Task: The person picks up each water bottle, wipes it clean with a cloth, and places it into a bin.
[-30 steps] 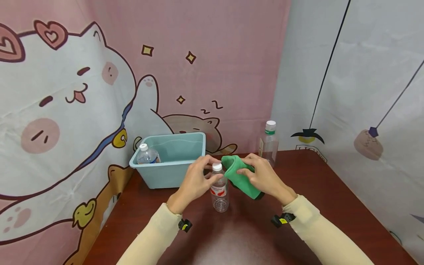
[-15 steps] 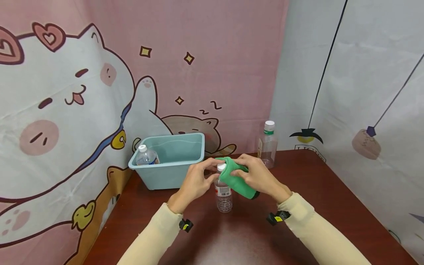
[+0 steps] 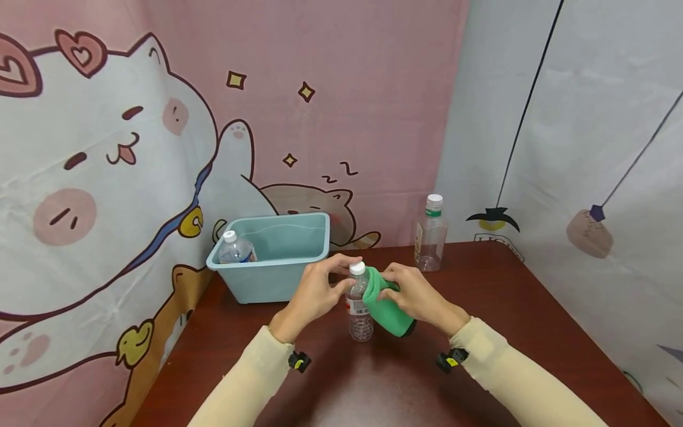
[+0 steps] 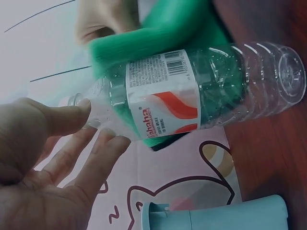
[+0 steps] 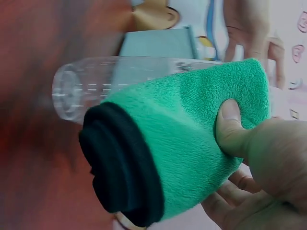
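A clear plastic bottle with a white cap and a red-and-white label is upright over the table, its neck pinched between the thumb and fingers of my left hand. My right hand grips a folded green cloth with a black edge, thumb on top and fingers beneath. The cloth lies along the bottle's right side. In the left wrist view the bottle's label faces the camera, with the green cloth behind it. The right wrist view shows the cloth's rolled black edge in front of the bottle.
A light blue plastic bin stands at the back left, with a capped clear bottle inside it. Another clear bottle, with a white cap and green neck band, stands at the table's back right. A printed curtain hangs behind.
The bottle in my left hand has shifted slightly right and turned, its red label giving way to the barcode side. The cloth came over the bottle's neck, then slid lower along its side.
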`<state>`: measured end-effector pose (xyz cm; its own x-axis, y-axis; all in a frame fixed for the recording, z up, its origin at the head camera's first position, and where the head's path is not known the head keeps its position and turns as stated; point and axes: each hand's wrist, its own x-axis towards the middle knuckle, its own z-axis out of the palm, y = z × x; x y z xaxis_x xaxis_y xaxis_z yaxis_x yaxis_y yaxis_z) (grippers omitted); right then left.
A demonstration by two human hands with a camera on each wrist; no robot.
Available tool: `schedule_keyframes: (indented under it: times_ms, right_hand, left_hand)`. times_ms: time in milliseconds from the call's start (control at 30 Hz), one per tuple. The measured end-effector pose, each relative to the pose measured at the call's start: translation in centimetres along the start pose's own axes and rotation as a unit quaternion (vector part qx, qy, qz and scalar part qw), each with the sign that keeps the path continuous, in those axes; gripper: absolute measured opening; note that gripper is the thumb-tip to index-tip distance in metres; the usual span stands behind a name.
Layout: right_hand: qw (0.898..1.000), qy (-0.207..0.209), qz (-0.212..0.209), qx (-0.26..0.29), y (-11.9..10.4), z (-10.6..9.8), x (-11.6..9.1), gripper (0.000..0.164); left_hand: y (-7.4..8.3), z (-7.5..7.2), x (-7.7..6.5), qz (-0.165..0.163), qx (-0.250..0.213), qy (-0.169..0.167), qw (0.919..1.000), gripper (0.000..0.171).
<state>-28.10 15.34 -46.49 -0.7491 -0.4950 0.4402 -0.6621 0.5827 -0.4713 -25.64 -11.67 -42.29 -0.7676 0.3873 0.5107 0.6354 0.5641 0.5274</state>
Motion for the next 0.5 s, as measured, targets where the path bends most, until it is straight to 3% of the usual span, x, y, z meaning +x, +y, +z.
schedule_keyframes:
  times_ms: [500]
  right_hand:
    - [0.998,-0.066,-0.017,-0.014,2.5,4.0,-1.7,0.019]
  left_hand:
    - [0.1,0.1,-0.2,-0.007,-0.003,0.004,1.0,0.05]
